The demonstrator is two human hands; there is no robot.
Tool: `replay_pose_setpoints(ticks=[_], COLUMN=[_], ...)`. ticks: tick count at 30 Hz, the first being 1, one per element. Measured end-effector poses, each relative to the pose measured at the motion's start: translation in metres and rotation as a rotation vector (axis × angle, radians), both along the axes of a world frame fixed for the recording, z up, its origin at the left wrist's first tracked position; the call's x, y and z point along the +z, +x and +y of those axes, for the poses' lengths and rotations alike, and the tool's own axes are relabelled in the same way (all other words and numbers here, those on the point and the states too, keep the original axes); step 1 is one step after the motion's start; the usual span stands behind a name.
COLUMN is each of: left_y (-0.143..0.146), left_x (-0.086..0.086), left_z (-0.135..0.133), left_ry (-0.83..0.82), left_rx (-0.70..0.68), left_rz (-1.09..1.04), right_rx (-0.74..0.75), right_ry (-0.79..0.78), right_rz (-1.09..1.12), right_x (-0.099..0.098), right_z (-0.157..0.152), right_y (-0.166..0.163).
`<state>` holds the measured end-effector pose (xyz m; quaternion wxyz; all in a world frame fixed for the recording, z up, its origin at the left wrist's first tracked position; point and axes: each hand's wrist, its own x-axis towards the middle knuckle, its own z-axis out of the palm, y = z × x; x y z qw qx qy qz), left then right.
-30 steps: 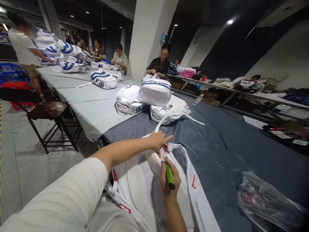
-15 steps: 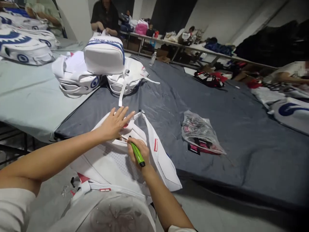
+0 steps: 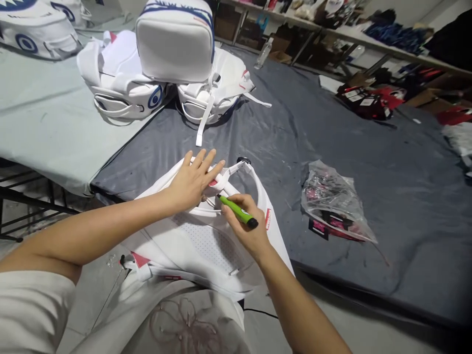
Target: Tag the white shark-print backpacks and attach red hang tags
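Note:
A white backpack lies at the table's near edge, its dotted mesh panel facing me. My left hand lies on its upper part with fingers stretched and spread; the thumb is partly hidden. Close by on the right, my right hand grips a green pen-shaped tool with black ends. The tool's front end points at the top handle area between my hands, beside a small red patch. Whether its tip touches the fabric, I cannot tell. A strap with a red label runs down the right side.
Several finished-looking white backpacks are piled at the back left, one boxy bag on top. A clear plastic bag of tags lies right on the dark table cover. A bottle stands farther back.
The view has tilted down and shifted, so everything sits elsewhere in frame. My right hand has turned the green tool flatter, its rear end now pointing right. My left hand stays spread on the backpack.

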<state>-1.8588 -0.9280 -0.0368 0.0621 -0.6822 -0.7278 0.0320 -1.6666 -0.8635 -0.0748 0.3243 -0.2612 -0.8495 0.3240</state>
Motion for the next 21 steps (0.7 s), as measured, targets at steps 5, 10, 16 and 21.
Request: replay_pose_setpoints(ticks=[5,10,16,21], left_y=[-0.002,-0.005,-0.008,-0.016], left_x=[-0.004,-0.008,-0.013,-0.002], left_z=[0.004,0.008,0.017,0.013], left_ry=[-0.010,-0.028,-0.045,-0.151], left_rx=[0.021,0.036,0.094,0.095], left_rz=[-0.016,-0.053,-0.084,-0.050], right_rx=[-0.178,-0.115,-0.106,-0.110], right_ry=[0.351,0.410,0.404,0.377], right_rz=[0.087,-0.317,-0.681,-0.667], right_x=[0.008,-0.001,-0.006,-0.004], right_z=[0.013,0.028,0.017,0.013], right_y=[0.002,-0.026,-0.068,-0.062])
